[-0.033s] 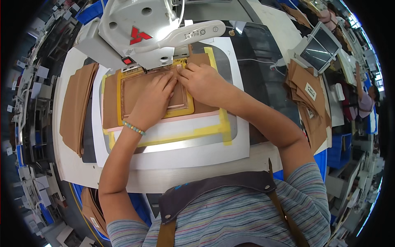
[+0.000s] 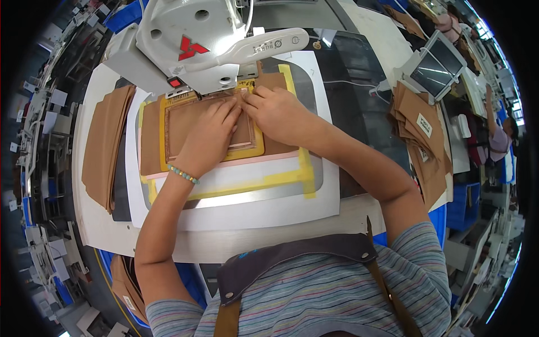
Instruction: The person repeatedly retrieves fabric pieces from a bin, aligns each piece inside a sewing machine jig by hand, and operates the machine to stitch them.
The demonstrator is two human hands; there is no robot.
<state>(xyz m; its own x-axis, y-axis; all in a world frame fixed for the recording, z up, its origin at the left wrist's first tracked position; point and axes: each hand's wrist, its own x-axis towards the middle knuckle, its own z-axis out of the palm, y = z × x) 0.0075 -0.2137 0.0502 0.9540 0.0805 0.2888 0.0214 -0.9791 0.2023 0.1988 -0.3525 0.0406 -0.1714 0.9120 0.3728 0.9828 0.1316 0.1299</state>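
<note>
A white sewing machine (image 2: 191, 45) is mounted over the counter (image 2: 292, 224). A brown leather panel (image 2: 185, 132), framed by a yellow template (image 2: 163, 137), is pressed flat beneath it by the left hand (image 2: 208, 137) and right hand (image 2: 278, 115), fingers extended, nothing clasped.

White sewing machine head (image 2: 191, 45) close above the yellow frame (image 2: 168, 163); bare white plate (image 2: 247, 208) nearer the body.

Matt brown leather panel (image 2: 185, 126), glossy machine head (image 2: 185, 39)
</note>
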